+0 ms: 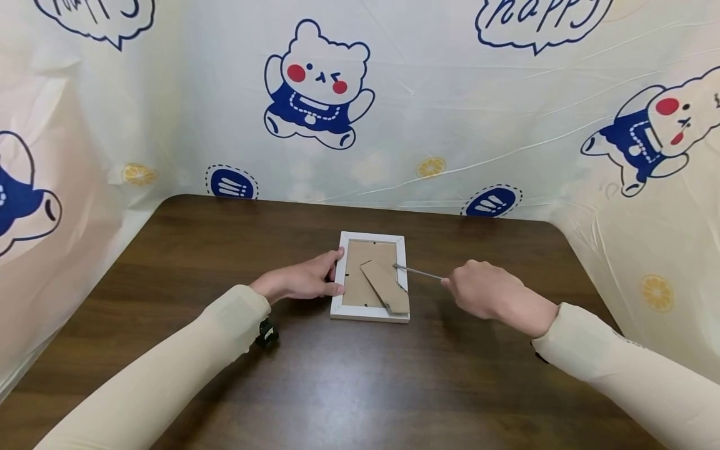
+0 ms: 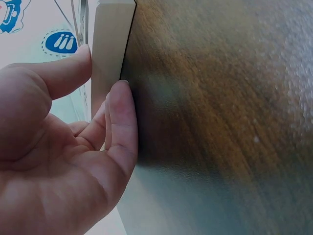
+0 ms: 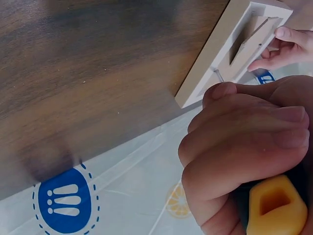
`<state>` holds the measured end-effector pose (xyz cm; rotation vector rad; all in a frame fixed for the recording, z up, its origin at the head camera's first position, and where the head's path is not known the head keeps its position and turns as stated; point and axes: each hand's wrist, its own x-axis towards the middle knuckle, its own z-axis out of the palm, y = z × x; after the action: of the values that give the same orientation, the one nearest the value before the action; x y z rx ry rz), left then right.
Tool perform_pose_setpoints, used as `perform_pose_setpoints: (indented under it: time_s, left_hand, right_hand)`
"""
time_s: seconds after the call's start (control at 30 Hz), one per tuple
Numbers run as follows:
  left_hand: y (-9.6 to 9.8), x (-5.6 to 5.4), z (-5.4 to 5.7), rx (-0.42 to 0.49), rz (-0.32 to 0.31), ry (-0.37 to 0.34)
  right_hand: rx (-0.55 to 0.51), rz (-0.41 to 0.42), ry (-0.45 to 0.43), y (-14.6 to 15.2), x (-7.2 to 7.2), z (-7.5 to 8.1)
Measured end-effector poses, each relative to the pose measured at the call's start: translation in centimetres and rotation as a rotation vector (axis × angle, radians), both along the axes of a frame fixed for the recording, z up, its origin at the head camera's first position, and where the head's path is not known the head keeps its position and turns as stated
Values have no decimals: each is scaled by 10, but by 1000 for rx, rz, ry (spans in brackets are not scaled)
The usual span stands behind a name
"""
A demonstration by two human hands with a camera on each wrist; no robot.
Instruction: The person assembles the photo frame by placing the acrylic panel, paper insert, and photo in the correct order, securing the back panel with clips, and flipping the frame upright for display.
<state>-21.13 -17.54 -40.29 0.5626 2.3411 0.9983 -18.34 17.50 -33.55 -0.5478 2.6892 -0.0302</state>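
Observation:
A white picture frame (image 1: 368, 314) lies face down on the brown table, its brown backing board (image 1: 368, 250) showing. A cardboard easel stand (image 1: 388, 289) sits slanted across the backing, partly raised. My left hand (image 1: 304, 277) grips the frame's left side, thumb and fingers against the edge (image 2: 110, 44). My right hand (image 1: 486, 290) is wrapped round a screwdriver (image 1: 419, 272) from the right. Its thin metal shaft reaches over the frame's right border, with the tip at the backing's right edge. In the right wrist view the handle's yellow end (image 3: 276, 208) sticks out below the curled fingers.
The dark wooden table (image 1: 349, 387) extends around the frame on all sides. A printed plastic sheet (image 1: 405, 112) with cartoon bears hangs behind the table and at both sides. A small black object (image 1: 267, 334) shows beneath the left wrist.

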Motion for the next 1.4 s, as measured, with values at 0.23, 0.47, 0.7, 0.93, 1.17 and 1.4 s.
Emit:
perform_pose_setpoints:
  time_s: [0.23,0.47,0.7,0.93,1.17,1.4]
  left_hand:
    - [0,0,-1,1,-1,3]
    - [-1,0,0,5,1,1]
    - [-1,1,3,-2,2,5]
    - [-1,0,1,-6,-17,19]
    - [-1,0,1,5,-9,18]
    - [0,-1,0,-2,-10,11]
  right_hand:
    - [16,-12,-5,0,0,2]
    - [32,-2,-3,-7,0,8]
    - [39,10,64,-13,5,9]
    - [84,17,106,-17,8,8]
    - [86,37,121,-22,7,11]
    - [77,16,64,-20,6,10]
